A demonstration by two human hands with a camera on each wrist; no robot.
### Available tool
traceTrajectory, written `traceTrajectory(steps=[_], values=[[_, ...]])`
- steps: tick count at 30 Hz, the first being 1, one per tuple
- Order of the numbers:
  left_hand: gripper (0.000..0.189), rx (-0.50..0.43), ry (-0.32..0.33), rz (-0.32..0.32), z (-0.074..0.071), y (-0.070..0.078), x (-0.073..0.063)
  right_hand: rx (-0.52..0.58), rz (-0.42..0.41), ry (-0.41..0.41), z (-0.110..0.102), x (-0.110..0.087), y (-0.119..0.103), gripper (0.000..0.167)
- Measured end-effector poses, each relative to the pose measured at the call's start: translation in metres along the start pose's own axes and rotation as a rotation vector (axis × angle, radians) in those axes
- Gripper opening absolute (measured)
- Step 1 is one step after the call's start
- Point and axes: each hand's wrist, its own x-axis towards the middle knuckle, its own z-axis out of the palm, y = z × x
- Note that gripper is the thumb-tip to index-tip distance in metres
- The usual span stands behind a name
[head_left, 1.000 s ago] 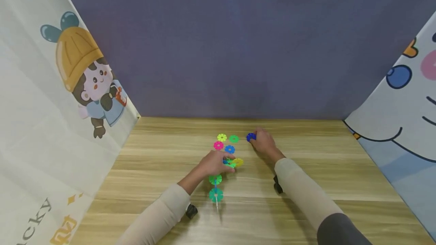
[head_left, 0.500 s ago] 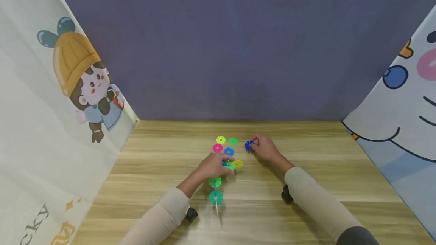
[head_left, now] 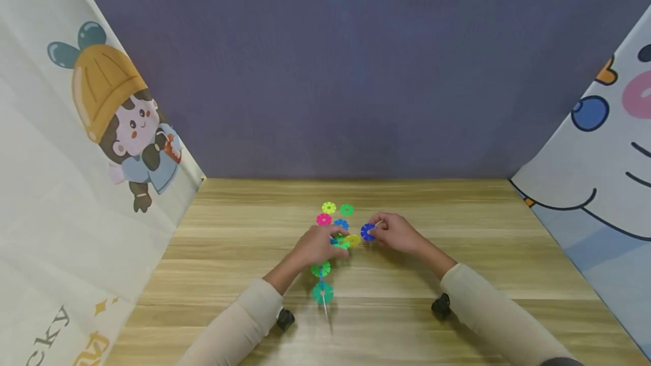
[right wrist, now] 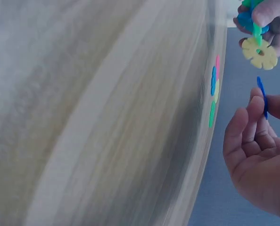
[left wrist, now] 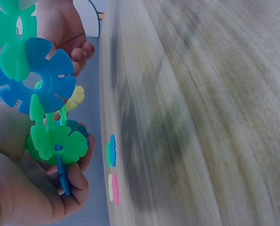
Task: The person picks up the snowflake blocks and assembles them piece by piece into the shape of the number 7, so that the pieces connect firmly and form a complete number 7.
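My left hand (head_left: 316, 245) grips a chain of interlocking plastic snowflake discs. Green and blue discs (left wrist: 41, 77) slot into one another at right angles, and the chain trails toward the front to a teal disc (head_left: 322, 293) with a whitish one seen edge-on below it. A yellow disc (right wrist: 259, 53) sticks out at the chain's right end, beyond the fingertips. My right hand (head_left: 399, 234) pinches a dark blue disc (head_left: 368, 232) by its edge between thumb and fingers. That disc stands just right of the yellow one, with a small gap showing in the right wrist view.
Loose discs lie on the wood-grain table (head_left: 244, 213) behind the left hand: yellow-green (head_left: 329, 208), green (head_left: 347, 209), pink (head_left: 324, 219) and blue (head_left: 341, 224). A dark backdrop (head_left: 356, 72) rises at the table's far edge, with printed cloths on both sides.
My right hand has lifted the dark blue disc from the back of the table and brought it nearer and left, beside the yellow disc. The left hand with the chain has stayed nearly still.
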Motion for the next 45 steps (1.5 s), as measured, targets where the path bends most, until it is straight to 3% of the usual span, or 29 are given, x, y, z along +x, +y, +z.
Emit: traceTrajectory(steps=[24,33,45], values=[[0.043,-0.003,0.026,-0.023,0.004,0.005,0.003,0.292,0.085,-0.049,0.012,-0.006,0.006,0.031],[0.038,0.027,0.069,-0.015,0.007,0.007,0.004,0.352,0.084,-0.02,0.014,-0.007,0.006,0.025],[0.039,0.091,0.155,0.055,0.012,0.009,0.005,0.471,0.096,0.003,0.019,-0.006,0.007,0.02]])
